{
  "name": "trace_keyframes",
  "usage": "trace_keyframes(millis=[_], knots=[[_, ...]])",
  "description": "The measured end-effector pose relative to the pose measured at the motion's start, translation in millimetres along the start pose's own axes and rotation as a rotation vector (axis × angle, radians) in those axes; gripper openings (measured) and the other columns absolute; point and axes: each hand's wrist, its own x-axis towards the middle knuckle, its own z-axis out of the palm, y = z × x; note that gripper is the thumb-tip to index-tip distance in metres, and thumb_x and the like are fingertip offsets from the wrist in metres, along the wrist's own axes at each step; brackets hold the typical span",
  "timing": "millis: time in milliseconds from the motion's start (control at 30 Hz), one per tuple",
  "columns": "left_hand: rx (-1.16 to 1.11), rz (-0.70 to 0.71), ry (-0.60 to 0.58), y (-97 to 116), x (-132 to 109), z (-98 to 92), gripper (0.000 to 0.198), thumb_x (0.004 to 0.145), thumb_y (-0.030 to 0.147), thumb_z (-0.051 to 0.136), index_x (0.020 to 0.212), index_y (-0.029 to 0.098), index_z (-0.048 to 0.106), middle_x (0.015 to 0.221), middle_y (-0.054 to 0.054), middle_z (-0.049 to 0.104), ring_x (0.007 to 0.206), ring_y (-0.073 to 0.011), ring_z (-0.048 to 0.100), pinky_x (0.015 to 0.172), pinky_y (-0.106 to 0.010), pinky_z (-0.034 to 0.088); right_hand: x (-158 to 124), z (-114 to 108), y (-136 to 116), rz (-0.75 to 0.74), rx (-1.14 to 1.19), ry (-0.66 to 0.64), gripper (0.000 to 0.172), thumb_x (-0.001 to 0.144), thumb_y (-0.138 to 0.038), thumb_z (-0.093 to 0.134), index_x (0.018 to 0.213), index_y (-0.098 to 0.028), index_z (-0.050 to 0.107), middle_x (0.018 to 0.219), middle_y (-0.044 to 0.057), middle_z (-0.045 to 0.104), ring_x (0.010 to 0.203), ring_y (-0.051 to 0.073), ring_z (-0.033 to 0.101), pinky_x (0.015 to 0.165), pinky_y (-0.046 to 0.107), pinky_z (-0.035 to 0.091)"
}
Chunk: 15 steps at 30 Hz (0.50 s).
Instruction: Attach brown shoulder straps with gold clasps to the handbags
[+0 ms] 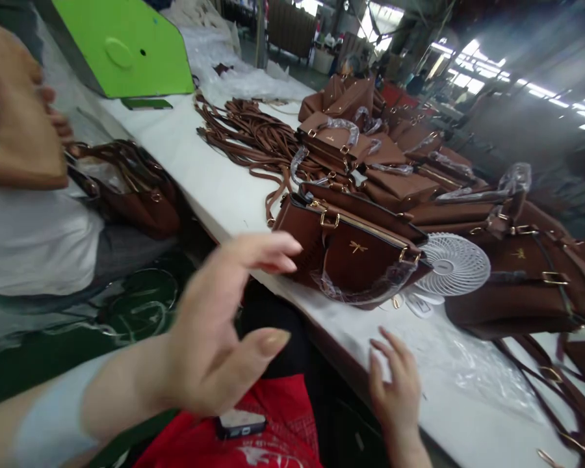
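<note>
The left hand [202,331] is hovering, thumb and fingers wide apart, beside the brown handbag [353,266], which is resting on the table [175,143]; whether the right hand [398,387] is holding anything cannot be determined.

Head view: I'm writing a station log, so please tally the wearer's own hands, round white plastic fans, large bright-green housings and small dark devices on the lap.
Wearer's bare hands: 2 (left hand, right hand)
Round white plastic fan: 1
Large bright-green housing: 1
Small dark rectangular device: 1
Total: 5
Overlapping brown leather-look handbags aren't counted.
</note>
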Motion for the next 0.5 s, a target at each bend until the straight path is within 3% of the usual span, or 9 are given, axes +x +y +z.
trace_keyframes(millis=[100,200,267,367,500], knots=[[0.045,-0.056,-0.398,-15.1,1.0,54.7,0.042,0.093,0.038,0.050,0.129,0.016,0.050,0.121,-0.013,0.060,0.105,-0.0234,0.061,0.095,-0.040,0.053,14.6,-21.4,92.8,0.197,-0.321,0.032,0.048,0.095,-0.050,0.038,0.113,-0.014,0.063,0.131,0.017,0.059,0.118,0.030,0.055,0.104,0.047,0.044],[0.148,-0.154,-0.730,-39.2,-6.4,120.7,0.043,0.089,0.037,0.056,0.125,0.014,0.054,0.123,-0.014,0.061,0.107,-0.0254,0.061,0.098,-0.041,0.051,14.5,-20.4,158.8,0.283,-0.387,-0.051,0.077,0.090,-0.063,0.025,0.120,-0.003,0.062,0.131,0.028,0.056,0.121,0.039,0.053,0.103,0.056,0.042],[0.182,-0.143,-0.869,-52.4,-8.5,162.9,0.045,0.087,0.040,0.058,0.125,0.015,0.055,0.125,-0.013,0.060,0.111,-0.0268,0.060,0.099,-0.040,0.049,8.1,-12.1,179.3,0.314,-0.395,-0.111,0.080,0.090,-0.063,0.021,0.125,-0.003,0.060,0.132,0.027,0.056,0.122,0.039,0.053,0.104,0.056,0.041],[0.239,-0.087,-1.002,-61.7,-3.6,220.1,0.048,0.087,0.042,0.058,0.127,0.015,0.056,0.124,-0.013,0.060,0.112,-0.0290,0.060,0.098,-0.040,0.050,-2.3,-1.8,187.8,0.341,-0.416,-0.167,0.075,0.092,-0.060,0.020,0.134,-0.009,0.055,0.140,0.021,0.052,0.128,0.036,0.049,0.107,0.054,0.038],[0.367,-0.078,-1.023,-61.8,4.7,283.0,0.049,0.084,0.046,0.062,0.118,0.011,0.062,0.116,-0.017,0.062,0.105,-0.0328,0.063,0.088,-0.042,0.054,-6.6,0.7,188.6,0.361,-0.440,-0.192,0.075,0.092,-0.061,0.018,0.139,-0.012,0.051,0.145,0.018,0.048,0.133,0.034,0.045,0.109,0.052,0.036]])
